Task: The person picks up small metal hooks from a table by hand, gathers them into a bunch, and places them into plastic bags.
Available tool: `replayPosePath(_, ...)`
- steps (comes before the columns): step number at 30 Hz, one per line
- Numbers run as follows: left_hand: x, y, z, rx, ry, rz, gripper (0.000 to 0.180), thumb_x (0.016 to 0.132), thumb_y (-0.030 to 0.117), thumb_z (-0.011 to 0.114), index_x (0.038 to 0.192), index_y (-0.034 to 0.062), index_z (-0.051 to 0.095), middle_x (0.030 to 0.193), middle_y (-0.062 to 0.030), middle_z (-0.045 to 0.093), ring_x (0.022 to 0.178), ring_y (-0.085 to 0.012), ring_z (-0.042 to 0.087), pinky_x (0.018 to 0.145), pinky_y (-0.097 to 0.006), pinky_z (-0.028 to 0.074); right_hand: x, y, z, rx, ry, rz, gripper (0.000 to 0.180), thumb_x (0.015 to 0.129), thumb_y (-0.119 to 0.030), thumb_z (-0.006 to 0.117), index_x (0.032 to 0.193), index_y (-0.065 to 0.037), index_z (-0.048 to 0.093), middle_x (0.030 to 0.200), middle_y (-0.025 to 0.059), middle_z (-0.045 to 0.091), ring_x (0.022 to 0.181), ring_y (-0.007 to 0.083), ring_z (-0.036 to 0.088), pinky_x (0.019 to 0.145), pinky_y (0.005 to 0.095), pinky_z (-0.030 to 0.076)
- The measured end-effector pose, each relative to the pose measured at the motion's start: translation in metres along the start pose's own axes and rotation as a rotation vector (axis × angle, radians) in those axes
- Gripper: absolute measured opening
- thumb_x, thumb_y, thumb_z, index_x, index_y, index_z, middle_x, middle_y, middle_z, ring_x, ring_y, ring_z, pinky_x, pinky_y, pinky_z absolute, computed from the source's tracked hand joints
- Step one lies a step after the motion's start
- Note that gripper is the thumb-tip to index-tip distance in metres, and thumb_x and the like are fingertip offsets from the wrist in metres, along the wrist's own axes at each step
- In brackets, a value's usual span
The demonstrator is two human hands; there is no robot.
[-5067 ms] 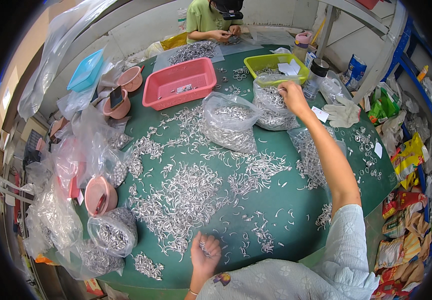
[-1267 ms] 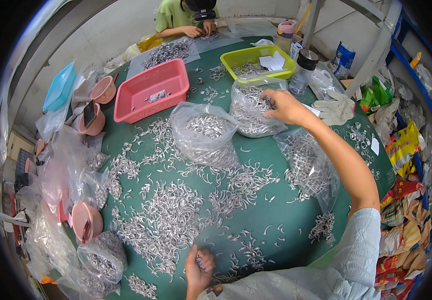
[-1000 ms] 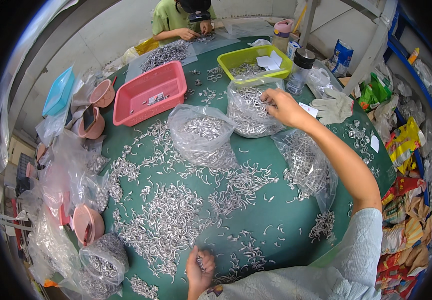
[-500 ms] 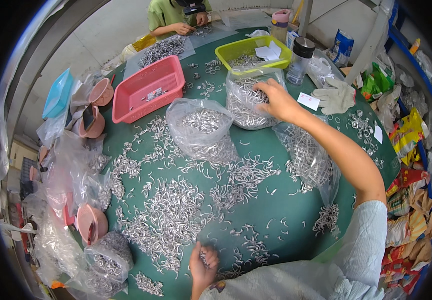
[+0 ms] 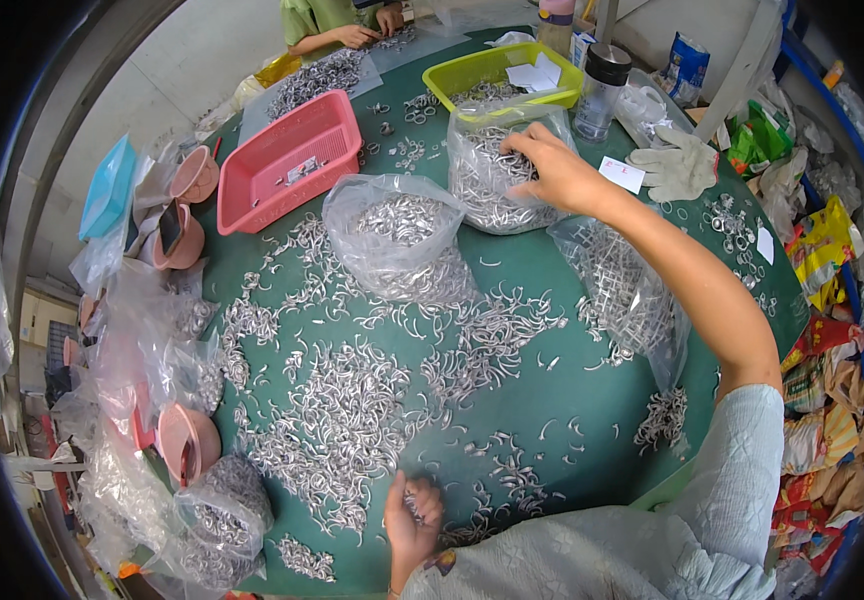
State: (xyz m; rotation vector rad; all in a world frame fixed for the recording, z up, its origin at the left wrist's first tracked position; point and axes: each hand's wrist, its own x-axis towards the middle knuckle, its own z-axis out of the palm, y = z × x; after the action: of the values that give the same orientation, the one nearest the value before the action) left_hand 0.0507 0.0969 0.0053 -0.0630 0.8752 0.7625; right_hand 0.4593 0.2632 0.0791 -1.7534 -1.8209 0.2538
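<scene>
My left hand (image 5: 413,515) is at the table's near edge with its fingers curled up around a few small curved metal pieces. Just beyond it spreads a large heap of the same silvery, crescent-shaped pieces (image 5: 337,420). My right arm reaches far forward, and my right hand (image 5: 562,178) is at the mouth of a clear plastic bag (image 5: 497,190) full of such pieces. Its thumb and fingers are apart over the contents; nothing shows clearly held between them. Left of that bag stands a second filled clear bag (image 5: 402,255), its mouth open.
A pink basket (image 5: 287,165) and a yellow-green basket (image 5: 502,75) stand at the back. A bag of metal parts (image 5: 622,290), a glove (image 5: 677,165) and a bottle (image 5: 602,95) lie or stand rightward. Pink cups (image 5: 187,440) line the left. Another person's hands (image 5: 372,25) work at the far end.
The view has shifted slightly, so the table sits a little higher in the picture. Both my hands keep nearly the same places and poses.
</scene>
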Motion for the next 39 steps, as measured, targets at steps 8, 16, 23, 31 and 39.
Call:
replayPosePath(8,0.000,0.000,0.001,-0.015,-0.002,-0.019,0.029,0.089,0.027,0.045,0.068,0.0085,0.043,0.056,-0.0014,0.033,0.047,-0.0101,0.028,0.038,-0.022,0.021,-0.003,-0.003,0.003,-0.077,0.050,0.012,0.034,0.069,-0.009,0.068,0.099,-0.006,0.052,0.097,0.0141,0.048,0.089,0.0300,0.050,0.078,0.0349,0.041)
replayPosePath(16,0.003,0.001,-0.004,-0.020,-0.040,0.004,0.029,0.089,0.027,0.044,0.068,0.0079,0.043,0.057,-0.0019,0.033,0.047,-0.0102,0.027,0.038,-0.022,0.020,0.000,0.000,-0.010,0.179,0.116,0.128,0.025,0.068,-0.009,0.069,0.090,-0.003,0.059,0.079,0.0154,0.058,0.076,0.0251,0.056,0.069,0.0333,0.044)
replayPosePath(23,0.003,0.002,-0.005,-0.045,-0.014,-0.002,0.029,0.090,0.027,0.044,0.068,0.0075,0.043,0.056,-0.0020,0.032,0.047,-0.0104,0.027,0.038,-0.023,0.021,0.011,0.009,-0.032,1.061,0.033,0.416,0.016,0.080,-0.004,0.060,0.091,0.006,0.056,0.076,0.0058,0.055,0.066,0.0113,0.050,0.058,0.0232,0.042)
replayPosePath(31,0.004,0.000,-0.004,-0.074,-0.002,-0.021,0.029,0.090,0.027,0.044,0.068,0.0079,0.043,0.056,-0.0015,0.031,0.047,-0.0105,0.027,0.039,-0.023,0.021,0.011,0.010,-0.047,1.477,0.059,0.573,0.015,0.087,-0.008,0.050,0.096,0.004,0.049,0.084,0.0051,0.048,0.067,0.0128,0.048,0.058,0.0241,0.043)
replayPosePath(39,0.004,0.001,-0.004,-0.029,-0.039,-0.011,0.029,0.089,0.028,0.045,0.068,0.0084,0.044,0.055,-0.0011,0.031,0.047,-0.0105,0.027,0.039,-0.023,0.022,0.010,0.008,-0.022,0.402,-0.036,0.320,0.041,0.075,-0.020,0.065,0.107,0.002,0.050,0.098,0.0152,0.052,0.090,0.0257,0.053,0.079,0.0316,0.042)
